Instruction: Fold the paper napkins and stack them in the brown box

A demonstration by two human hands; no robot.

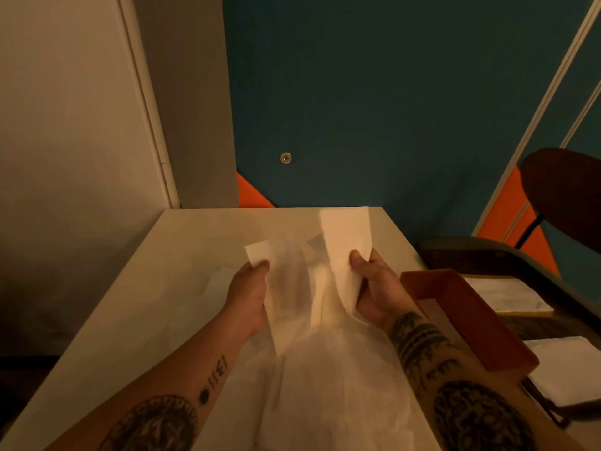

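"Both hands are on one napkin point(344, 249), held up just left of the brown box point(455, 320). The left hand point(250, 288) pinches the corner farther from the box. The right hand point(374, 284) grips the nearer edge, thumb on top."

"It looks limp in the middle. Could it tear?"

"I'd say so, if the hands pull apart. Thin paper held taut gives way."

"And the fold?"

"The box-side edge stands higher than the other, so the halves may meet crooked."

"What about the loose pile point(325, 385) under it, left of the box?"

"A trailing edge might drag those sheets about. The right forearm is also close beside the box, so a quick swing could knock it."
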